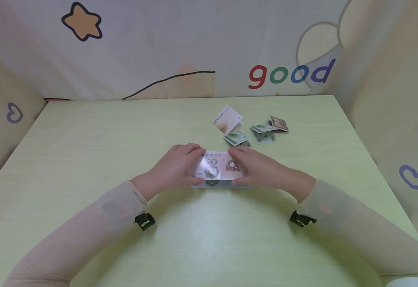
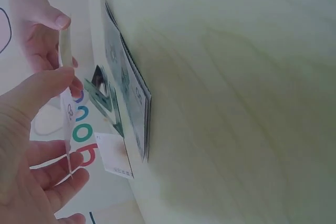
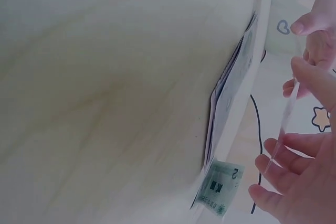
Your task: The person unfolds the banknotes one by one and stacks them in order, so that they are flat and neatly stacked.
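A pinkish-white play banknote (image 1: 216, 165) is held level between both hands, raised off the table as the wrist views show. The left hand (image 1: 178, 167) pinches its left end, thumb on the near long edge and fingers on the far one. At the other end the right hand (image 1: 262, 167) pinches it the same way. Under it a small stack of flat banknotes (image 2: 128, 85) lies on the table; from above only its near strip shows, greenish and partly covered. In the right wrist view the same stack (image 3: 233, 87) shows slightly bowed layers.
Behind the hands lie several folded banknotes: a pinkish one (image 1: 226, 119), a green one (image 1: 236, 137), another green one (image 1: 264, 134) and a brown one (image 1: 279, 124). The pale table (image 1: 87, 151) is bordered by printed cloth walls (image 1: 180, 48) at the back and sides.
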Action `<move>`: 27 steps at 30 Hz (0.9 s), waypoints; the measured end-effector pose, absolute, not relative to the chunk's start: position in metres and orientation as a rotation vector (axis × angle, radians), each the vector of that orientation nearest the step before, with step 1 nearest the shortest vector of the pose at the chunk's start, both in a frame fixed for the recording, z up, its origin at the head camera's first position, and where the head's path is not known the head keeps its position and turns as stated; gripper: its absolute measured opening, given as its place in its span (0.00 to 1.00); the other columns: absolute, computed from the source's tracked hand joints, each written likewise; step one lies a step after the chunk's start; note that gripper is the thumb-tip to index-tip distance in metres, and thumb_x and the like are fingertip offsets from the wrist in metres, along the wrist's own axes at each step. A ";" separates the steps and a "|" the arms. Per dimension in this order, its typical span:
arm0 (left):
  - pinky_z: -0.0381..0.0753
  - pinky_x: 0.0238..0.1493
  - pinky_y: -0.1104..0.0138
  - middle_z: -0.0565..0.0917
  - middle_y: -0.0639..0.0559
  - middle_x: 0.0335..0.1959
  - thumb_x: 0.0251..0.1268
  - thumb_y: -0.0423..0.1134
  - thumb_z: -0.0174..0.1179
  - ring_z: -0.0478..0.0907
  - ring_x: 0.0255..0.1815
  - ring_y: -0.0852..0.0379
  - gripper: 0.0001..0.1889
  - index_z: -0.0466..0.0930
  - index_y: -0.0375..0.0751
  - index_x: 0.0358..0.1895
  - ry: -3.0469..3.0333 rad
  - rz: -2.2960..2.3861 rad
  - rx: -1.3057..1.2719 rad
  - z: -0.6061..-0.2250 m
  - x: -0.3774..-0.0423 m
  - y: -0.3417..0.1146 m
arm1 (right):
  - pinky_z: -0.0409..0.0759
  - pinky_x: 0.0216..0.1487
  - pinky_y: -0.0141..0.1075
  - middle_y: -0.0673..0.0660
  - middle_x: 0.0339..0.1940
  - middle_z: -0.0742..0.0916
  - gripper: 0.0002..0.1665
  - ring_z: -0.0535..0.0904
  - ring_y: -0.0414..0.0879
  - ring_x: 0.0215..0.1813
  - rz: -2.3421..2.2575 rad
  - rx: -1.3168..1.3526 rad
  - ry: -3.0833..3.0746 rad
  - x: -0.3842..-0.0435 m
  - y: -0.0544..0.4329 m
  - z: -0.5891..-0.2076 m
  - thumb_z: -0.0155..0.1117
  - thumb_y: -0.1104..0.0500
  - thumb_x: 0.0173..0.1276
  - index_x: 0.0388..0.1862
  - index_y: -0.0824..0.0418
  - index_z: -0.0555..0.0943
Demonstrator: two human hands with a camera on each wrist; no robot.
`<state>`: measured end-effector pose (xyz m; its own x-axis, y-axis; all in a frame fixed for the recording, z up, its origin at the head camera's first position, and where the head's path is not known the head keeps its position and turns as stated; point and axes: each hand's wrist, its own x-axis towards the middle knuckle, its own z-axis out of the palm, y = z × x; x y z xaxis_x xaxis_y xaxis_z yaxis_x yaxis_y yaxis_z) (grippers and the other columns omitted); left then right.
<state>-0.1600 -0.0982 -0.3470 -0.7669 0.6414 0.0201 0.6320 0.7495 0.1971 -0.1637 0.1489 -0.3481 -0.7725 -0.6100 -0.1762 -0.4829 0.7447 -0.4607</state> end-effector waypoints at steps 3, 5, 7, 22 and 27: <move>0.63 0.62 0.55 0.72 0.44 0.59 0.49 0.55 0.69 0.68 0.57 0.50 0.40 0.68 0.35 0.63 2.878 0.251 1.060 -0.348 -0.161 -0.097 | 0.62 0.65 0.47 0.63 0.69 0.65 0.52 0.62 0.55 0.68 -0.508 -0.866 2.644 -0.163 0.147 -0.350 0.71 0.48 0.55 0.70 0.68 0.58; 0.63 0.62 0.56 0.72 0.44 0.59 0.49 0.55 0.68 0.68 0.57 0.50 0.40 0.68 0.35 0.63 2.870 0.234 1.057 -0.350 -0.162 -0.097 | 0.61 0.66 0.47 0.63 0.69 0.65 0.52 0.61 0.55 0.68 -0.478 -0.864 2.650 -0.163 0.147 -0.350 0.71 0.48 0.55 0.70 0.68 0.58; 0.64 0.62 0.56 0.72 0.44 0.59 0.50 0.56 0.68 0.68 0.56 0.50 0.40 0.68 0.35 0.63 2.863 0.222 1.055 -0.351 -0.164 -0.096 | 0.61 0.66 0.47 0.63 0.69 0.65 0.52 0.61 0.55 0.68 -0.458 -0.865 2.654 -0.162 0.146 -0.350 0.71 0.47 0.55 0.70 0.69 0.58; 0.68 0.59 0.61 0.70 0.43 0.59 0.49 0.57 0.68 0.67 0.56 0.49 0.40 0.69 0.35 0.63 2.757 0.273 0.988 -0.362 -0.167 -0.091 | 0.57 0.67 0.49 0.64 0.70 0.63 0.47 0.57 0.58 0.70 -0.347 -0.922 2.615 -0.162 0.150 -0.353 0.68 0.48 0.58 0.69 0.69 0.60; 0.67 0.59 0.60 0.70 0.43 0.59 0.51 0.57 0.67 0.67 0.56 0.48 0.40 0.68 0.34 0.63 2.744 0.261 0.995 -0.365 -0.167 -0.092 | 0.57 0.68 0.49 0.61 0.72 0.62 0.43 0.56 0.56 0.71 -0.369 -0.953 2.545 -0.157 0.152 -0.353 0.66 0.49 0.62 0.69 0.66 0.61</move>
